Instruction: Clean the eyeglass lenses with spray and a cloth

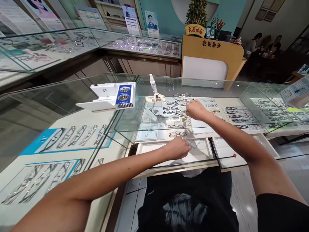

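My left hand (pixel 177 149) is closed over the open white drawer (pixel 149 149), and a small clear plate (pixel 192 144) sticks out from its fingertips. At the display counter, my right hand (pixel 196 110) is closed beside the rows of eyeglasses (pixel 172 112); its fingertips meet the end of a dark frame, and the exact grip is hard to make out. Just above my left hand lies a pair of glasses (pixel 178 134) with a bluish glint on one lens. A beige cloth (pixel 155 98) and a white spray bottle (pixel 153 83) stand farther back on the glass.
An open white box with a blue panel (pixel 124 95) rests on the glass at the left. More glasses (pixel 79 135) lie in the left case. A second drawer (pixel 227 153) holds a small red item (pixel 234 155). Behind stands a wooden cashier desk (pixel 188 48); people sit at the far right.
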{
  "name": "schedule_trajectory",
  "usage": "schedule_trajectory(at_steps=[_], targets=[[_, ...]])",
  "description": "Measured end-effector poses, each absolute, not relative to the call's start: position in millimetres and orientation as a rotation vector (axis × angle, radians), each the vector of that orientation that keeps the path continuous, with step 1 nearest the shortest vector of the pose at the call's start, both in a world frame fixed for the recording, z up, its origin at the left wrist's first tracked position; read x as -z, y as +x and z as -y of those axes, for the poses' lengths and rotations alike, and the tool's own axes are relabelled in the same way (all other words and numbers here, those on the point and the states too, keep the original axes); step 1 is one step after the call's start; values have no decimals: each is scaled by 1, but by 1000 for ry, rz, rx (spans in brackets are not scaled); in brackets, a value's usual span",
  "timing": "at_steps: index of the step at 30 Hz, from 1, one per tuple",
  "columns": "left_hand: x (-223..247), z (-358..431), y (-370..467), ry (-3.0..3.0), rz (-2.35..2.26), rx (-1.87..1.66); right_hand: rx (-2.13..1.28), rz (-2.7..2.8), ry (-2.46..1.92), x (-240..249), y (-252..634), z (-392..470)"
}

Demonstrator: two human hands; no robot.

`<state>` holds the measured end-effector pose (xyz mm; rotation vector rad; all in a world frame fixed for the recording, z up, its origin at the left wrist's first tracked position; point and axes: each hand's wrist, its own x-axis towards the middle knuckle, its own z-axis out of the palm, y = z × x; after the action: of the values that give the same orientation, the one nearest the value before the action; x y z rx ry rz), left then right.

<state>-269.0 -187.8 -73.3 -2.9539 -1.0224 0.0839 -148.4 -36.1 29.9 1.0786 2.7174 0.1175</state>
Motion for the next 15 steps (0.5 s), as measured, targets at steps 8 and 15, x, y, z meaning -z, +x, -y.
schedule_trajectory(at_steps=[8,15], targets=[[66,180,-287,-2664,1005,523,325,-2715,1165,-80,-36,78],[67,171,-325,-2429,1203,557,423,-2224,1311,-59,39,103]])
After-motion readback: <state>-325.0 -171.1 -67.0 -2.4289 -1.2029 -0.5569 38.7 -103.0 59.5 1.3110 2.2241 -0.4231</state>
